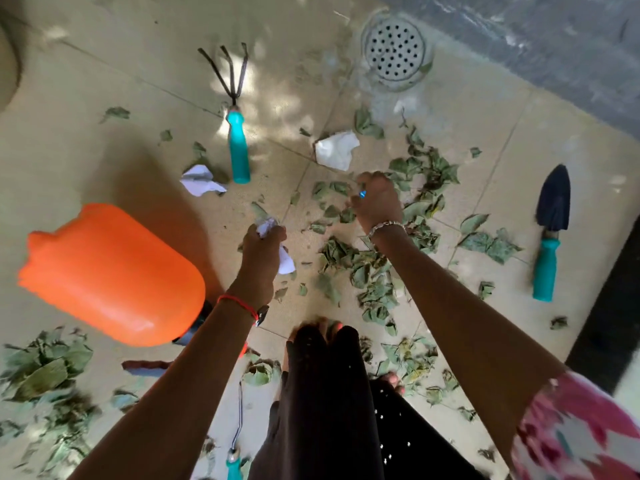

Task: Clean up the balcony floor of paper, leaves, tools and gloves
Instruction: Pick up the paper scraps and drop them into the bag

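Presently, left hand (263, 251): fingers curled tight round a crumpled white paper wad (286, 263); the paper sticks out ahead of and behind the fist.
Left wrist: red thread (239, 303) tied round it.
Right hand (377, 204): knuckles up, fingers curled downward over the leaves. A small blue spot shows at the fingers. Whether anything is gripped cannot be told.
Right wrist: silver bracelet (386, 226).
Leaves (372, 275): dry, green, scattered on the floor (104, 140) under and around the right hand. They lie thickest just behind it, toward the person's bare feet (325, 327).
Large white paper (337, 150): on the floor just ahead of the right hand, apart from it.
Small crumpled paper (202, 181): ahead and to the left of the left hand, just beside the rake's handle.
Hand rake (237, 140): ahead of the left hand, teal handle toward the hand, three dark prongs pointing away.
Orange container (110, 275): lying on its side, left of the left hand, close beside the left forearm.
Trowel (550, 233): well to the right of the right hand, dark blade pointing away, teal handle nearer the person.
Floor drain (394, 50): far ahead of the right hand, round perforated cover.
Third teal handle (233, 467): behind the left hand, under the left forearm, at the frame's bottom edge. It carries a striped cord loop; the tool head is out of view.
Second leaf heap (45, 372): behind and left of the left hand, past the orange container.
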A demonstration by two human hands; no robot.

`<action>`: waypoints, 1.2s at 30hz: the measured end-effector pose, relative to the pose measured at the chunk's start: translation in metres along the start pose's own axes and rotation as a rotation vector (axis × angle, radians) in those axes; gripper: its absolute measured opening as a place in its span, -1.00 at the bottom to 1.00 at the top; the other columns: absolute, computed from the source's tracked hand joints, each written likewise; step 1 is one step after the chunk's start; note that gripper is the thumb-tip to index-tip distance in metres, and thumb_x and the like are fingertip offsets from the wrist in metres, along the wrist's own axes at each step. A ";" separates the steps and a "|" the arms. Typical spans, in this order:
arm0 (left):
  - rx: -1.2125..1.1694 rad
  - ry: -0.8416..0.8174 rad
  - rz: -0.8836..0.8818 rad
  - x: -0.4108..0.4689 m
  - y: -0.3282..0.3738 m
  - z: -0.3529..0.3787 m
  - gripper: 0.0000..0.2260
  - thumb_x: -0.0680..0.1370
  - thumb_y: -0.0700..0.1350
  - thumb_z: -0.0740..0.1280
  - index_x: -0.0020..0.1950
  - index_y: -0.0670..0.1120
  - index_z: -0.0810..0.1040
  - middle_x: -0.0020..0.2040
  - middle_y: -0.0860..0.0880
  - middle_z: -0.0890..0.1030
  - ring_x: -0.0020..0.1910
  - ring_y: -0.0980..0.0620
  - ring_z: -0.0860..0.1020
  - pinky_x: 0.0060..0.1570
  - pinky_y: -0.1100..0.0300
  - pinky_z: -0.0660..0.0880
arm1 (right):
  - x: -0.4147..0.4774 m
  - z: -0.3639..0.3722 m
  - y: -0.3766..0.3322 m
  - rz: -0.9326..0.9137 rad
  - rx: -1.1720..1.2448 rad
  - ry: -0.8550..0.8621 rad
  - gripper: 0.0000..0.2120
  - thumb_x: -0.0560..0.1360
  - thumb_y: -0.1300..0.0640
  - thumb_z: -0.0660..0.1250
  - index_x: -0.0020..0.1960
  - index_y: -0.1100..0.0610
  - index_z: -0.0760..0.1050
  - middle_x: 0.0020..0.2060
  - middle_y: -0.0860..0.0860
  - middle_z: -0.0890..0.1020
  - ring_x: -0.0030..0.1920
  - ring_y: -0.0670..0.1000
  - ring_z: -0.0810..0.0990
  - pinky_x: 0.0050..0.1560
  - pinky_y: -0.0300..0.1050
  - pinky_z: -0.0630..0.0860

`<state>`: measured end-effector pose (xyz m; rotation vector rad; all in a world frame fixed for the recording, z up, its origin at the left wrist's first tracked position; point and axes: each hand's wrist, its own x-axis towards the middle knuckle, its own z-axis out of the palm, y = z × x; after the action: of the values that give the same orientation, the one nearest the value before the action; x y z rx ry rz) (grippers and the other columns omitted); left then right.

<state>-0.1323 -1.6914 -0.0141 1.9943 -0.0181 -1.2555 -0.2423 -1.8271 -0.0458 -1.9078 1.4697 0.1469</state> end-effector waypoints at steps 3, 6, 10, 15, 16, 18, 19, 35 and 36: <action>0.048 0.046 0.007 0.009 -0.008 -0.009 -0.67 0.57 -0.35 0.15 -0.37 -0.13 0.26 -0.41 -0.08 0.29 -0.41 0.06 0.29 -0.54 0.45 0.23 | 0.025 0.015 0.007 0.096 -0.052 0.028 -0.76 0.52 0.33 0.16 0.17 0.28 0.42 0.15 0.22 0.48 0.12 0.20 0.51 -0.02 -0.06 0.40; 0.053 0.035 -0.018 0.012 -0.012 -0.008 -0.69 0.58 -0.30 0.16 -0.36 -0.13 0.27 -0.45 -0.06 0.33 -0.44 0.08 0.33 -0.53 0.40 0.26 | 0.030 0.019 0.007 0.099 -0.093 0.057 -0.79 0.51 0.39 0.16 0.10 0.31 0.47 0.11 0.23 0.51 0.09 0.17 0.52 0.00 -0.10 0.42; 0.025 0.038 -0.046 0.013 -0.011 -0.008 -0.71 0.58 -0.29 0.16 -0.34 -0.12 0.27 -0.42 -0.06 0.33 -0.43 0.08 0.33 -0.44 0.30 0.26 | 0.031 0.019 -0.004 0.026 -0.012 0.190 -0.82 0.50 0.37 0.14 0.02 0.37 0.47 -0.01 0.24 0.55 -0.03 0.18 0.54 -0.14 -0.08 0.41; -0.070 0.064 -0.016 0.009 -0.005 -0.013 -0.76 0.58 -0.26 0.20 -0.28 -0.10 0.32 -0.42 -0.03 0.39 -0.50 0.23 0.40 -0.54 0.45 0.29 | 0.039 0.010 -0.028 -0.050 0.166 0.083 -0.73 0.53 0.32 0.03 0.19 0.28 0.35 -0.04 0.20 0.48 -0.10 0.09 0.43 -0.16 -0.17 0.31; -0.076 0.069 -0.005 0.011 -0.005 -0.016 -0.76 0.58 -0.26 0.20 -0.28 -0.10 0.33 -0.46 0.00 0.44 -0.51 0.23 0.40 -0.54 0.44 0.30 | 0.043 0.009 -0.032 -0.053 0.140 0.022 -0.68 0.54 0.31 0.02 0.28 0.25 0.28 0.02 0.25 0.47 -0.05 0.12 0.45 -0.11 -0.14 0.33; -0.079 0.066 0.004 0.013 -0.003 -0.020 -0.76 0.59 -0.27 0.19 -0.29 -0.13 0.33 -0.63 0.10 0.43 -0.60 0.25 0.39 -0.57 0.45 0.30 | 0.048 0.008 -0.036 -0.060 0.060 -0.067 -0.60 0.56 0.29 0.03 0.39 0.26 0.14 0.14 0.33 0.45 0.10 0.24 0.48 0.02 -0.07 0.39; -0.072 0.072 0.008 0.014 -0.003 -0.023 -0.75 0.59 -0.28 0.18 -0.30 -0.14 0.32 -0.67 0.11 0.40 -0.64 0.25 0.37 -0.58 0.44 0.30 | 0.050 0.009 -0.037 -0.076 0.024 -0.102 -0.57 0.56 0.28 0.04 0.42 0.27 0.09 0.16 0.36 0.44 0.16 0.28 0.46 0.08 -0.04 0.40; -0.294 0.038 -0.081 0.011 -0.007 -0.022 -0.88 0.58 -0.12 0.26 -0.06 -0.17 0.41 -0.28 0.00 0.45 -0.30 0.10 0.44 -0.27 0.30 0.41 | -0.003 0.014 -0.036 -0.496 -0.195 -0.099 -0.72 0.61 0.16 0.11 0.22 0.31 0.37 -0.25 0.19 0.57 -0.26 0.10 0.58 -0.27 -0.20 0.39; -0.340 0.022 -0.103 0.009 -0.003 -0.023 -0.75 0.55 0.00 0.30 0.04 -0.18 0.42 -0.19 0.00 0.48 -0.20 0.08 0.47 -0.17 0.23 0.43 | -0.018 0.014 -0.046 -0.555 -0.144 -0.155 -0.74 0.61 0.18 0.13 0.21 0.32 0.39 -0.28 0.21 0.58 -0.31 0.10 0.58 -0.30 -0.20 0.40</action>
<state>-0.1109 -1.6793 -0.0174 1.7314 0.2932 -1.2095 -0.2038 -1.8004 -0.0265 -2.2899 0.8072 0.1392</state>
